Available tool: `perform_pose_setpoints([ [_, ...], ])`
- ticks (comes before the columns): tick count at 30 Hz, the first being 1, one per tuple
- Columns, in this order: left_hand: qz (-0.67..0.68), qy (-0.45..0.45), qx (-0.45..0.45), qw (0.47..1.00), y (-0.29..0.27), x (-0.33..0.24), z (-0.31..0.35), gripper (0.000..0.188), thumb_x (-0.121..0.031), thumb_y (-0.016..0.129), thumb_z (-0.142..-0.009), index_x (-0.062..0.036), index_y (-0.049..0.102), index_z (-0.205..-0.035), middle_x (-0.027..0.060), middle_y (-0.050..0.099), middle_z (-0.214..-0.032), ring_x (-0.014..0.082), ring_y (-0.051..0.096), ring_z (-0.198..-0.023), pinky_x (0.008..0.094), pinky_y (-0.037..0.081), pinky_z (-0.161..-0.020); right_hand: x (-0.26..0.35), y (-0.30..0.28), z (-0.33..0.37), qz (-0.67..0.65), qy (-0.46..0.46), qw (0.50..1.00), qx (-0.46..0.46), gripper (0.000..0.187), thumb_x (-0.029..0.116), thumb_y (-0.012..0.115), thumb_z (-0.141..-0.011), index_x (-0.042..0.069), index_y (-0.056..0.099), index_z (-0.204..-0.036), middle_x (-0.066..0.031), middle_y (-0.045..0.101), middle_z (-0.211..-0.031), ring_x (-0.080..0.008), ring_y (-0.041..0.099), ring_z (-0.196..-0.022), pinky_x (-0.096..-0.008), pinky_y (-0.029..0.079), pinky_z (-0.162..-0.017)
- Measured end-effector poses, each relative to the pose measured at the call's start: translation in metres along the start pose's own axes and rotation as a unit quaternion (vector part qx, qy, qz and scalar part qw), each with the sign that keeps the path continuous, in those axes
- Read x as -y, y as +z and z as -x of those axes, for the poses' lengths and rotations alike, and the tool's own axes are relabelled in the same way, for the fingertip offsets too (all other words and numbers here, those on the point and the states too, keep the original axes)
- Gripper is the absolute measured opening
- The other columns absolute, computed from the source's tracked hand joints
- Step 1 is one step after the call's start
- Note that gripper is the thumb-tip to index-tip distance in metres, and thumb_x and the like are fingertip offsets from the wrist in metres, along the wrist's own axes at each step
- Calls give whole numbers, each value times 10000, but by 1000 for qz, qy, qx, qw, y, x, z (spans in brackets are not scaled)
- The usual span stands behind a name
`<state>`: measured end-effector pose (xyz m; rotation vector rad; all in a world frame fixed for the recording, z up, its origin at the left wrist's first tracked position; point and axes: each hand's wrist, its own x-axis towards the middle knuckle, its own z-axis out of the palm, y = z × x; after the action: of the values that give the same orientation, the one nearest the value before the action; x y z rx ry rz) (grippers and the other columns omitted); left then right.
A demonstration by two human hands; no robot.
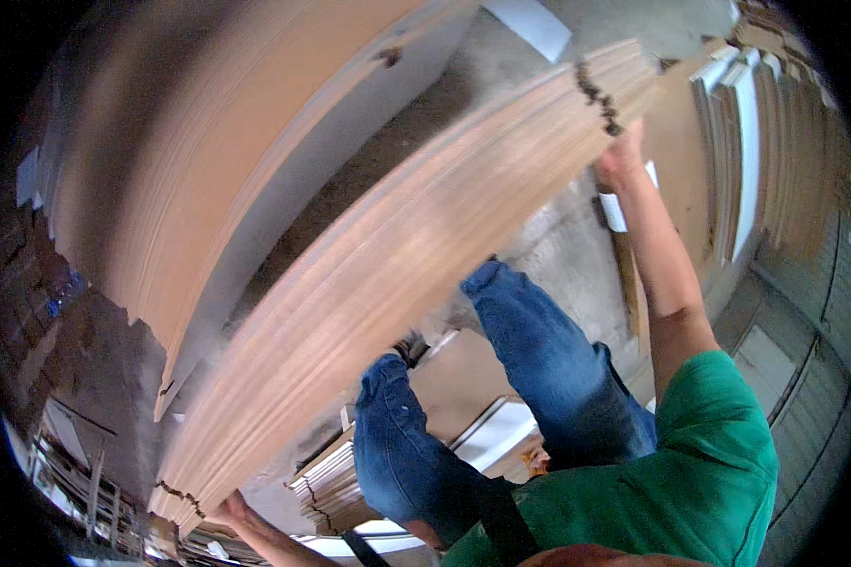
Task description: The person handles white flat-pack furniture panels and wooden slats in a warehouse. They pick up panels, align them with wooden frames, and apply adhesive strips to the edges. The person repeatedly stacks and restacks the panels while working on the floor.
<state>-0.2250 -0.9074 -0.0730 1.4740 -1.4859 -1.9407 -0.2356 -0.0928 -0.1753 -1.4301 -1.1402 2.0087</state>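
The bundle of flat sheets slanted across the middle, from eight o'clock to two o'clock. The right hand gripped its edge near two o'clock; the left hand gripped its other end, toward seven. Good handling likely called for even support, sheets squeezed together, and clearance from the large stack at ten o'clock.

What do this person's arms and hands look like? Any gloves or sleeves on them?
The left hand and right hand show no gloves. The right arm is bare below a short green sleeve. The left forearm is bare too; I cannot make out its sleeve.
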Motion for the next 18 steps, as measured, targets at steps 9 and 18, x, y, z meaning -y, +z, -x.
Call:
perform_pose_setpoints([
  [9,-313,49,92,944,161,-109,280,558,-464,359,-896,-137,270,-1340,90,352,-1344,233,366,-1209,398,316,-1003,145,-75,129,98,48,990,-88,374,231,428,-878,-50,498,-1114,-160,569,-1047,-237,577,-921,-378,474,-825],
  [18,-287,-79,326,897,130,-195,265,479,-441,420,-862,-75,500,-1161,93,548,-1130,279,530,-1019,451,457,-845,287,-285,384,18,96,970,-220,421,341,445,-849,14,536,-1098,-115,598,-1022,-229,588,-914,-379,475,-813],
])
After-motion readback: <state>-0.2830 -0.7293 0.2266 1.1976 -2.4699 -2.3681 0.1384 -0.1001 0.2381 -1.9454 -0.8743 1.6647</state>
